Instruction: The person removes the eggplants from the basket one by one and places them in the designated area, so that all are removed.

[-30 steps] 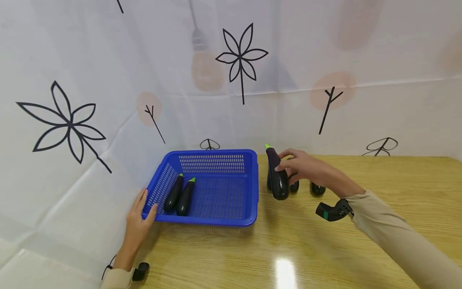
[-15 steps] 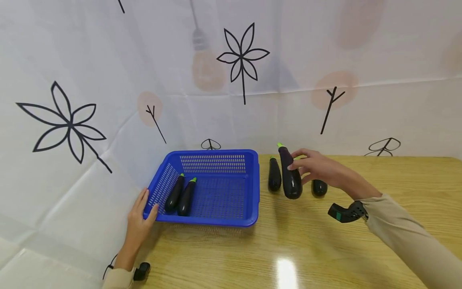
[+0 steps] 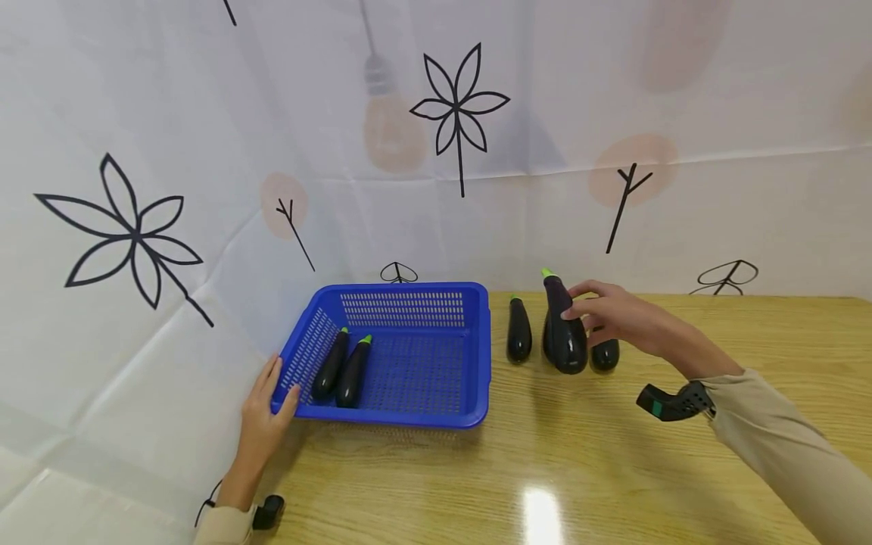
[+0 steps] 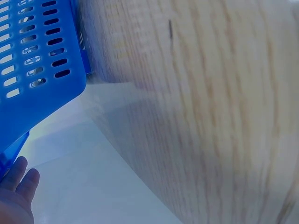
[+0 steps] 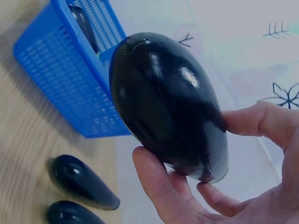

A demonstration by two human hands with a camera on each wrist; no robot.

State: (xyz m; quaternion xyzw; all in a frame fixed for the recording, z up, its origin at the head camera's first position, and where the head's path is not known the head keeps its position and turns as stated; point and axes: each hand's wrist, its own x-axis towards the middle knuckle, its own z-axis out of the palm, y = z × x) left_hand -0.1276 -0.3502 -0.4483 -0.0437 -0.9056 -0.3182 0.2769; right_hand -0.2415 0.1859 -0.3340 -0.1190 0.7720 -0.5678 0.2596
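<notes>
In the head view, my right hand (image 3: 613,314) holds an eggplant (image 3: 564,329) above the table, its green stem end pointing up and away. The right wrist view shows the thumb on one side of this dark, glossy eggplant (image 5: 163,102) and fingertips on the other. My left hand (image 3: 262,416) grips the near left corner of a blue plastic basket (image 3: 395,420), thumb over the rim. Inside the basket, at its left, two eggplants (image 3: 353,375) lie side by side. Right of the basket, an eggplant (image 3: 519,333) rests on the table; others (image 3: 605,354) are partly hidden behind the held one and the hand.
The wooden table (image 3: 422,492) reaches toward me and to the right. White patterned cloth (image 3: 545,98) hangs behind it and along its left. The basket's perforated wall (image 4: 37,60) stands close to the left wrist camera.
My right hand has moved right with the eggplant, away from the basket, uncovering the eggplant on the table beside the basket. The left hand and the basket have stayed put.
</notes>
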